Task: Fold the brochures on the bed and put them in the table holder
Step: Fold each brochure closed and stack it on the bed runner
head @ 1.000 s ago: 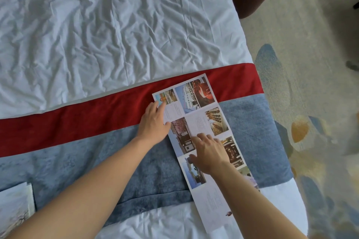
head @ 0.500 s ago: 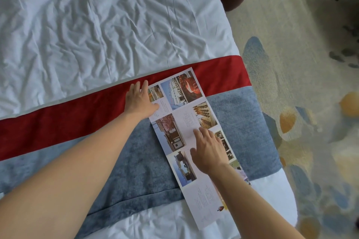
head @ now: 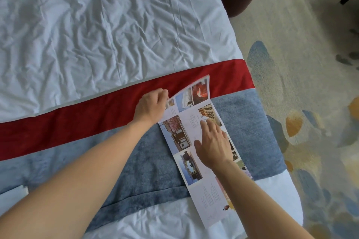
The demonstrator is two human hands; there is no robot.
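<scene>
Glossy brochure [head: 196, 139] lies on the bed [head: 97, 25] runner, our left hand [head: 151, 105] grip pinching its far corner up, right hand [head: 212, 144] flat on it, so we'd fold slowly along the crease.

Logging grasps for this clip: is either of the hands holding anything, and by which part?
The left hand grips the brochure at its far left corner, lifting that end panel off the bed. The right hand only presses flat on its middle.
</scene>
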